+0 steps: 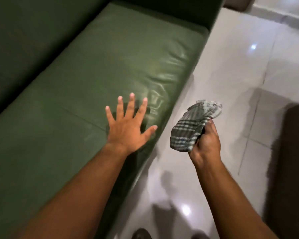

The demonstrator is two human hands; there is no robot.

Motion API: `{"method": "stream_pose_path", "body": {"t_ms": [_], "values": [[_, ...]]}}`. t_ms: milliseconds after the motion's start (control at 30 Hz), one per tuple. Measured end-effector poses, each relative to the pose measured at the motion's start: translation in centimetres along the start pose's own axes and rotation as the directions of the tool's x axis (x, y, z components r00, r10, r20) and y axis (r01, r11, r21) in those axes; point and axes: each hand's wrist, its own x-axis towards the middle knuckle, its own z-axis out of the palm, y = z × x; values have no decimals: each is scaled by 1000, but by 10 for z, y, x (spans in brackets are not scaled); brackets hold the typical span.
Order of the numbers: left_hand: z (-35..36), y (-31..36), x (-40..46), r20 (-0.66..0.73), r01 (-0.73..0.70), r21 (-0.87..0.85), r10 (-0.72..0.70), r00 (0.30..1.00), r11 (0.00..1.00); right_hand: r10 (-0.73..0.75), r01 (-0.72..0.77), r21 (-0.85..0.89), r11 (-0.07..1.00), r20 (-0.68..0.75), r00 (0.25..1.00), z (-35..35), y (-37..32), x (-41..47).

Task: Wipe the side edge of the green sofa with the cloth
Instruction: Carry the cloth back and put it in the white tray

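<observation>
The green sofa (97,69) fills the left and middle of the view, its leather seat cushion creased near the front edge. My left hand (128,125) is spread flat with fingers apart over the seat, close to that edge, and holds nothing. My right hand (205,144) hovers over the floor to the right of the sofa, closed around a bunched grey-and-white checked cloth (193,125). The cloth is apart from the sofa.
Glossy light floor tiles (240,69) run along the sofa's right side and reflect ceiling lights. A dark rug or mat (288,152) lies at the right edge. The sofa's dark backrest (24,40) rises on the left. Feet show at the bottom edge.
</observation>
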Motion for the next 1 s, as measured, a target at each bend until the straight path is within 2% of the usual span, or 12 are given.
{"method": "stream_pose_path", "body": {"t_ms": [100,200,367,433,567,667,767,867,1000], "values": [[-30,-27,-49,42,192,-48,-190,981,980,38,-32,-62,998,91,995,42,-20,-34],[-62,-51,-99,65,395,-110,-390,919,912,137,-121,-98,988,173,975,78,-26,-63],[-107,-66,-214,75,707,-240,-714,696,665,312,-218,-281,935,355,881,133,-12,-137],[-120,-68,-279,98,818,-207,-821,563,536,420,-234,-438,868,396,816,150,7,-185],[-140,-51,-408,96,962,-180,-970,225,205,642,-242,-674,698,439,628,164,43,-296],[-150,-30,-510,28,979,-203,-999,-22,-28,814,-271,-794,543,420,401,156,77,-394],[-146,2,-597,3,968,-190,-986,-165,-162,924,-223,-902,370,334,185,139,107,-487],[-125,44,-678,56,933,-201,-954,-294,-299,975,-136,-965,222,221,23,105,134,-574],[-80,92,-780,137,753,-271,-798,-587,-600,990,28,-997,75,71,-124,40,175,-679]]}}
